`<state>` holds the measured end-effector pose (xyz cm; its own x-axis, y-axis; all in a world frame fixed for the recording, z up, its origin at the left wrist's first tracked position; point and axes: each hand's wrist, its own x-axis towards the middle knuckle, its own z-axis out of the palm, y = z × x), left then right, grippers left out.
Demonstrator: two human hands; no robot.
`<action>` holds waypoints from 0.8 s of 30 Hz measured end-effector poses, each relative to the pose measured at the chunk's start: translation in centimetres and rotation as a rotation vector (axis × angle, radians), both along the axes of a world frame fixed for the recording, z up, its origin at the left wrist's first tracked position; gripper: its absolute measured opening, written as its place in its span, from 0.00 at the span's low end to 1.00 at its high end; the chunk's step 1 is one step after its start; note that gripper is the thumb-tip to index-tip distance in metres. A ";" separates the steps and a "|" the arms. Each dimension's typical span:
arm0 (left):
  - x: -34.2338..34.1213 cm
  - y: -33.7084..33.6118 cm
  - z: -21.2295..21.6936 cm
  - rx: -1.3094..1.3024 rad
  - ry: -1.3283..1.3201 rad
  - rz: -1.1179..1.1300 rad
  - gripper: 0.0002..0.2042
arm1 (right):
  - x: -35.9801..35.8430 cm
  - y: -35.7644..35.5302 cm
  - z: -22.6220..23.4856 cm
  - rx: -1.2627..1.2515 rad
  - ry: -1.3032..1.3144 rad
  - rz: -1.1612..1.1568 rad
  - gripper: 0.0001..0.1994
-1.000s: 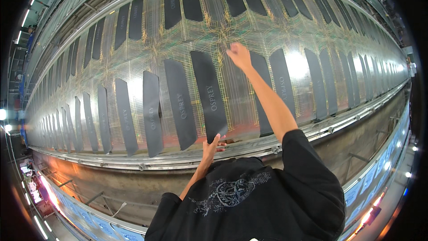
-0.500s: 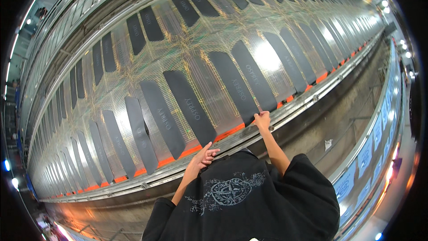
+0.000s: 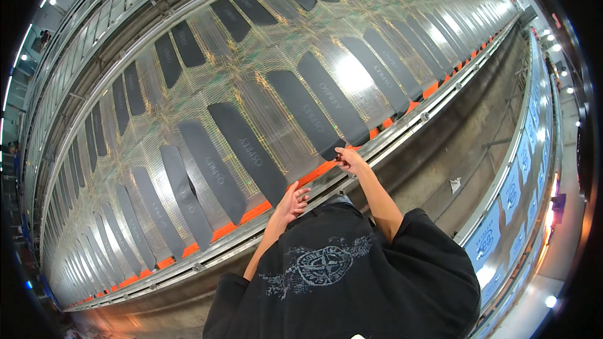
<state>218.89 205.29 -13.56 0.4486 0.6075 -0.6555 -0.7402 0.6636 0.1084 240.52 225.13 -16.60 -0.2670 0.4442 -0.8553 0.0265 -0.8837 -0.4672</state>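
Now my right hand (image 3: 352, 160) pinches the near end of a dark panel (image 3: 305, 112), while my left hand (image 3: 291, 204), fingers half-open, holds nothing.

In the near row, the dark strips (image 3: 251, 132) carry each one pale word in capital letters, which runs along the length of the strip; on the closest ones it is clear, and it is the same word from one to another. The strips of the far row bear lettering also, but smaller to the eye. On the black shirt (image 3: 389, 282) stands a pale round emblem (image 3: 325, 266) with letters on its ring. The blue sheets (image 3: 487, 242) at right show large, darker letters.
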 end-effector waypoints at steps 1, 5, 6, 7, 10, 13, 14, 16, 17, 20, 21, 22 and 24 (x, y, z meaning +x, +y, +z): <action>0.6 1.0 -0.3 -0.026 0.037 -0.011 0.27 | -0.2 0.1 0.1 0.007 -0.001 0.005 0.14; 4.8 6.9 -0.6 -0.113 0.116 -0.040 0.32 | -0.7 0.3 0.4 0.041 -0.017 0.030 0.15; 5.8 8.6 -0.7 -0.126 0.090 -0.036 0.32 | -0.6 0.4 0.6 0.037 -0.037 0.038 0.15; 6.7 10.4 -0.8 -0.138 0.067 -0.031 0.33 | -0.6 0.7 1.0 0.033 -0.053 0.047 0.15; 8.6 14.4 -3.5 -0.110 0.107 0.053 0.23 | -0.6 1.4 2.3 0.023 -0.017 0.064 0.15; 9.1 16.3 -6.4 -0.197 0.235 0.165 0.13 | -1.0 2.7 2.6 0.045 0.006 0.163 0.14; 8.5 17.3 -5.6 -0.219 0.243 0.187 0.12 | -0.9 3.7 3.0 0.061 0.002 0.185 0.14; 6.9 19.7 -2.7 -0.211 0.349 0.299 0.09 | -3.5 5.9 3.7 0.153 0.027 0.088 0.14; 5.8 21.6 -0.1 -0.184 0.444 0.386 0.08 | -5.2 8.0 5.8 0.244 0.116 0.139 0.14; 1.1 29.0 14.3 0.148 0.701 0.552 0.07 | -12.0 15.7 16.3 0.580 0.345 0.128 0.16; -0.1 30.2 19.3 0.162 0.783 0.610 0.09 | -13.8 17.1 20.6 0.611 0.470 0.149 0.17; -1.1 30.9 22.8 0.242 0.876 0.685 0.10 | -14.5 17.9 25.6 0.656 0.537 0.150 0.18; -3.6 31.0 29.1 0.477 0.987 0.720 0.12 | -15.6 18.9 31.9 0.886 0.592 0.260 0.19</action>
